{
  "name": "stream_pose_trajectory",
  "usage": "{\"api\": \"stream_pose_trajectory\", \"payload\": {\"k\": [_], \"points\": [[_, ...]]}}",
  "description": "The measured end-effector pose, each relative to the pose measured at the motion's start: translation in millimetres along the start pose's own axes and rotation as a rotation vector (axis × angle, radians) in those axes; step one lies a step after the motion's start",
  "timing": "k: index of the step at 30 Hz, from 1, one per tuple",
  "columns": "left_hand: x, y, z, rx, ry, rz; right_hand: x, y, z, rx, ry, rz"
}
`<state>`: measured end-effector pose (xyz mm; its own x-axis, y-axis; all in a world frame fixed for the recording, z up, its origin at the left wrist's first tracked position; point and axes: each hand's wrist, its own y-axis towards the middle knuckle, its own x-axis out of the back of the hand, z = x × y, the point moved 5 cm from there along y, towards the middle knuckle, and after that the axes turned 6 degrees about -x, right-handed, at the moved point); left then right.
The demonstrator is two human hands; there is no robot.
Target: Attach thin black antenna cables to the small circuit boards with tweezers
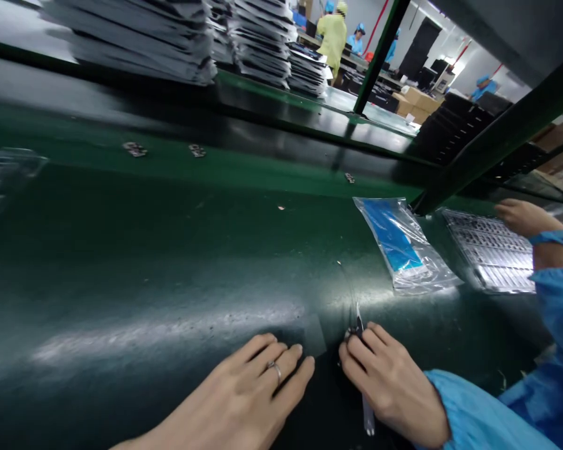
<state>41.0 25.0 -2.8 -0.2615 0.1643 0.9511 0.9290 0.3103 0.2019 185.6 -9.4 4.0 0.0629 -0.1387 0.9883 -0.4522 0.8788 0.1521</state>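
Observation:
My left hand (258, 387) lies palm down on the green table (169, 250), fingers stretched out and a little apart, a ring on one of them. Under and beyond its fingertips shows a thin clear film (314, 334). My right hand (387, 381), in a blue sleeve, is closed around a pair of tweezers (360, 322), whose sharp tip points away from me while the pale tail end sticks out below the palm. A small dark part (348, 335) shows at the right fingertips; its kind is too small to tell.
A clear bag with a blue sheet (394, 237) lies ahead on the right. Past it, a co-worker's hand (525, 217) is over a clear tray of parts (492, 250). Small metal parts (135, 149) line the back below a shelf with stacked grey sheets (263, 40). A green post (488, 131) slants at right.

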Motion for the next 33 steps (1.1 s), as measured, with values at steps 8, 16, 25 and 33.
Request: {"api": "stream_pose_trajectory", "payload": {"k": [8, 16, 25, 33], "points": [[-13.0, -11, 7, 0.084, 0.058, 0.069, 8, 8, -23, -0.1, 0.005, -0.085], [-10.8, -16, -3, -0.006, 0.088, -0.097, -16, 29, -37, -0.17, -0.041, -0.068], [-9.9, -13, -3, -0.049, 0.127, -0.118, 5, 50, -23, -0.126, 0.427, -0.144], [-5.1, -18, -2, -0.031, 0.126, -0.1, 1, 30, -52, -0.64, 0.971, -0.047]]}}
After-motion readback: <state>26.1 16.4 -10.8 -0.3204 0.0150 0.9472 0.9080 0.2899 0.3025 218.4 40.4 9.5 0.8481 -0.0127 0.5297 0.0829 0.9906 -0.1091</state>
